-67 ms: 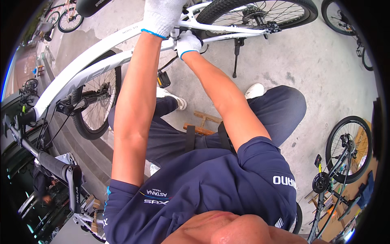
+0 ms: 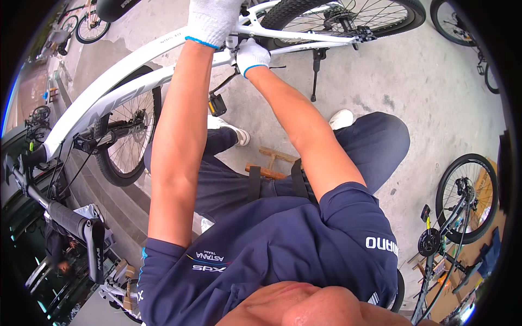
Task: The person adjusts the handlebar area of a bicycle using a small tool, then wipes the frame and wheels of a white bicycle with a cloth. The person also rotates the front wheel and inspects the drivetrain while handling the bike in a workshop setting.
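Note:
A white bicycle (image 2: 122, 89) stands in front of me, its frame running from the handlebar on the left to the rear wheel (image 2: 348, 22) at the top. My left hand (image 2: 215, 22), in a white knitted glove with a blue cuff, is against the middle of the frame; its fingers are hidden. Just right of it and lower, my right hand (image 2: 253, 56), gloved alike, is closed by the frame's lower joint. A thin dark rod (image 2: 278, 67) shows beside it; whether I hold it is unclear. A crank with a black pedal (image 2: 217, 105) hangs below.
The bicycle's kickstand (image 2: 316, 73) points down to the concrete floor. A low wooden stool (image 2: 266, 171) is between my legs. The handlebar grip (image 2: 68, 217) reaches close on my left. Another bicycle (image 2: 435, 239) stands at the right by cardboard. A person (image 2: 57, 244) is at the lower left.
My right hand has turned slightly, and the thin dark rod beside it now points more to the right. The left hand has shifted a little left and up.

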{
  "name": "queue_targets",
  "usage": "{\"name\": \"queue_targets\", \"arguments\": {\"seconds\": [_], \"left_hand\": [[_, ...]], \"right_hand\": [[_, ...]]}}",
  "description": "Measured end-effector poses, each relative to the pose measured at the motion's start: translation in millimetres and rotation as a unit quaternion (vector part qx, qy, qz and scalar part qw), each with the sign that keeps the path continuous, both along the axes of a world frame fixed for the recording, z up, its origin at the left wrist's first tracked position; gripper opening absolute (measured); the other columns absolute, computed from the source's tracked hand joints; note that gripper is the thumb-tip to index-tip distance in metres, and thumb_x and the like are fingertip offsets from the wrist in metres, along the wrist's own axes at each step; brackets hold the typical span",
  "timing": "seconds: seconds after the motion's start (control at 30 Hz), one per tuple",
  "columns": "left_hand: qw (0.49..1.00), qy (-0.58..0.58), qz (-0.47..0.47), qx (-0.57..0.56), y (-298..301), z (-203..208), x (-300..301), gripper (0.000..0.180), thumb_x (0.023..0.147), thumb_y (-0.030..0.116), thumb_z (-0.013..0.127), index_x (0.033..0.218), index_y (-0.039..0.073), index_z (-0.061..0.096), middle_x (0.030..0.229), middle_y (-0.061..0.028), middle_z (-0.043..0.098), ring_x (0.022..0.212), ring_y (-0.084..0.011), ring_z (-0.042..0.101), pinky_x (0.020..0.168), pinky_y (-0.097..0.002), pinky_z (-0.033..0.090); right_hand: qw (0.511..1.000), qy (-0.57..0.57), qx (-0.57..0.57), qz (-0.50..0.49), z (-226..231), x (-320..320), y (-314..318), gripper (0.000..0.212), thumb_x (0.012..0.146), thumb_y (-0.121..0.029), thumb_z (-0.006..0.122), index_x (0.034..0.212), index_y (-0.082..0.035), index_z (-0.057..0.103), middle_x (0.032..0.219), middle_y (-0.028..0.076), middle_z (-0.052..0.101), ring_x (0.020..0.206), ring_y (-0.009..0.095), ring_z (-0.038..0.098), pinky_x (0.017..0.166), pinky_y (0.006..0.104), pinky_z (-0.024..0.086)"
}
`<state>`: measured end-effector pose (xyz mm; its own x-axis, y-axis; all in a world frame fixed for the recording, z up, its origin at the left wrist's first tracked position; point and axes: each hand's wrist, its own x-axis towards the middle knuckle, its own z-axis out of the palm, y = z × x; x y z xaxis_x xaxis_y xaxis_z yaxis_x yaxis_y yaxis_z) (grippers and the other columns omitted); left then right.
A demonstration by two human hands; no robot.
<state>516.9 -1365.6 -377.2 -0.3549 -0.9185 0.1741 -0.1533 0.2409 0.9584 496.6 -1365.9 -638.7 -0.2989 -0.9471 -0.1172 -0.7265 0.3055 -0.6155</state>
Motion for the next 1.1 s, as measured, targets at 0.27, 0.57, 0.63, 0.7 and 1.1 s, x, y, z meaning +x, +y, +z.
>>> {"name": "queue_targets", "arguments": {"seconds": [0.27, 0.57, 0.63, 0.7, 1.1], "left_hand": [[0.999, 0.003, 0.051, 0.000, 0.9, 1.7, -4.8, 0.027, 0.102, 0.032, 0.078, 0.090, 0.009, 0.069, 0.074, 0.0050, 0.059, 0.066, -0.0073, 0.049, 0.061, -0.0293, 0.037], [0.998, 0.066, 0.007, -0.007, -1.3, -6.0, -2.7, 0.016, 0.104, 0.022, 0.077, 0.096, 0.009, 0.071, 0.074, 0.0048, 0.060, 0.064, -0.0056, 0.049, 0.060, -0.0276, 0.037], [0.995, 0.101, -0.007, -0.005, -0.8, -7.7, -4.0, 0.008, 0.104, 0.014, 0.075, 0.099, 0.008, 0.073, 0.077, 0.0041, 0.064, 0.066, -0.0055, 0.051, 0.061, -0.0265, 0.038], [0.997, 0.076, 0.014, 0.001, -0.3, -8.9, -2.8, 0.008, 0.103, 0.014, 0.074, 0.098, 0.008, 0.072, 0.078, 0.0032, 0.065, 0.066, -0.0061, 0.052, 0.061, -0.0264, 0.039], [0.999, 0.010, 0.040, -0.020, -2.4, -7.1, 3.5, 0.015, 0.102, 0.019, 0.077, 0.096, 0.007, 0.071, 0.076, 0.0020, 0.064, 0.064, -0.0081, 0.055, 0.060, -0.0284, 0.042]], "right_hand": [[0.979, -0.003, -0.007, 0.204, -22.5, -55.3, 50.3, 0.042, 0.098, -0.042, 0.057, 0.114, -0.010, 0.078, 0.120, 0.023, 0.077, 0.114, 0.044, 0.073, 0.099, 0.0563, 0.058], [0.898, -0.431, -0.003, -0.085, -140.0, -27.2, 76.4, 0.041, 0.098, -0.021, 0.071, 0.131, 0.003, 0.072, 0.117, 0.016, 0.078, 0.104, 0.028, 0.073, 0.095, 0.0387, 0.057], [0.817, -0.568, 0.007, -0.100, -164.6, -17.9, 54.1, 0.036, 0.096, -0.015, 0.071, 0.126, 0.006, 0.071, 0.112, 0.011, 0.074, 0.099, 0.024, 0.068, 0.090, 0.0373, 0.056], [0.787, -0.600, -0.003, -0.140, -176.5, -8.1, 26.3, 0.030, 0.095, -0.018, 0.071, 0.112, 0.007, 0.073, 0.101, 0.013, 0.073, 0.088, 0.023, 0.064, 0.079, 0.0406, 0.053], [0.423, -0.865, -0.086, -0.254, -135.8, 1.8, 34.6, 0.034, 0.099, 0.002, 0.060, 0.132, -0.001, 0.070, 0.122, 0.015, 0.074, 0.112, 0.030, 0.075, 0.096, 0.0429, 0.064]]}}
